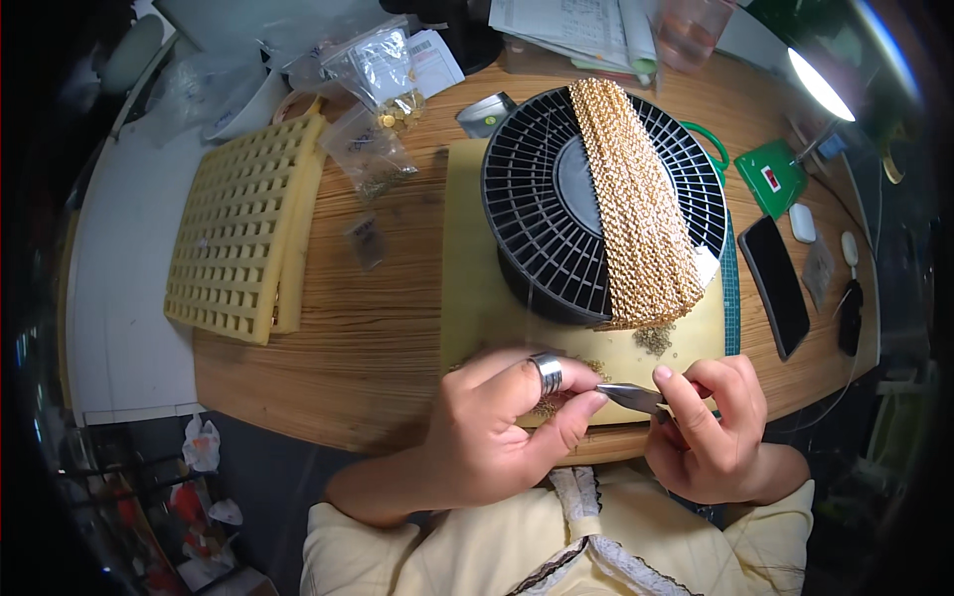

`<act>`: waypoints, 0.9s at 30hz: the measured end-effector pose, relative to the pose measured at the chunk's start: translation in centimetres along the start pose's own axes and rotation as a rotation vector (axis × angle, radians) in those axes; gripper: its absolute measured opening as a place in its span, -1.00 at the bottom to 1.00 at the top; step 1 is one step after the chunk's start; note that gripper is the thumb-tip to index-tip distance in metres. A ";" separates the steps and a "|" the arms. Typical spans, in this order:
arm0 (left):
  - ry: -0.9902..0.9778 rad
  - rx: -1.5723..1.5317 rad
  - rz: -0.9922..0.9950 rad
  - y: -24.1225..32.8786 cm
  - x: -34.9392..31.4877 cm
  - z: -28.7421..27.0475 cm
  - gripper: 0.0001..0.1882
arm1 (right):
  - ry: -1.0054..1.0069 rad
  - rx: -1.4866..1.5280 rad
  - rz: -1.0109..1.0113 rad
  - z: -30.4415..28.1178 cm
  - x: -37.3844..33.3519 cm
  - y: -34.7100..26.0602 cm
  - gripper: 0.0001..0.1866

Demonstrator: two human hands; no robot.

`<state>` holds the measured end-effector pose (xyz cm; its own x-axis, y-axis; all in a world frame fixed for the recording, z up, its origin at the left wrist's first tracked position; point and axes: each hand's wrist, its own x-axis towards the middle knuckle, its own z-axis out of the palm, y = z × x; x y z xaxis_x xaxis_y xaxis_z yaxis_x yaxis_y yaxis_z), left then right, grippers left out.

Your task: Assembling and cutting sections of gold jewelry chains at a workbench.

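Needle-nose pliers point(632, 396) with red handles are held in my right hand point(711, 427), fingers wrapped round the grips. Their jaws point left and meet the fingertips of my left hand point(502, 422). Thumb and forefinger there pinch something too small to make out. A wide silver ring band point(546, 373) circles one left finger. Beyond both hands, a thick bundle of gold chains point(636, 199) drapes over an upturned black slatted basket point(527, 223). Small metal rings point(653, 341) lie in a heap below the bundle's near end. Other gold bits are partly hidden behind my left hand.
A yellow mat point(469, 258) lies under the basket. Left stands a yellow foam tray point(238, 219) with square holes, near plastic bags point(368, 149) of small parts. On the right are a black phone point(774, 288), green scissor handles point(717, 149) and a lit lamp point(823, 85).
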<state>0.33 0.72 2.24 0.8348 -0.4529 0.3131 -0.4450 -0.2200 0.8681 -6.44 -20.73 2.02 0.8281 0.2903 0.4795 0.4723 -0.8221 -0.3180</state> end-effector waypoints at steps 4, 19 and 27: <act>0.018 -0.013 0.135 -0.3 0.1 -0.1 -0.87 | -0.007 0.063 0.004 -0.2 0.3 0.1 -0.38; -0.083 -0.044 0.023 -0.3 -0.6 -0.6 -0.76 | -0.153 0.317 0.025 -0.6 0.6 1.1 -0.40; -0.136 0.091 0.181 -0.5 -0.7 -0.2 -0.59 | -0.152 0.309 0.000 -0.7 0.8 1.1 -0.38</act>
<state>0.05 1.31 1.68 0.6902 -0.6029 0.4002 -0.6160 -0.1993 0.7621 -5.50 -21.73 2.59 0.8524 0.3794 0.3597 0.5225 -0.6414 -0.5617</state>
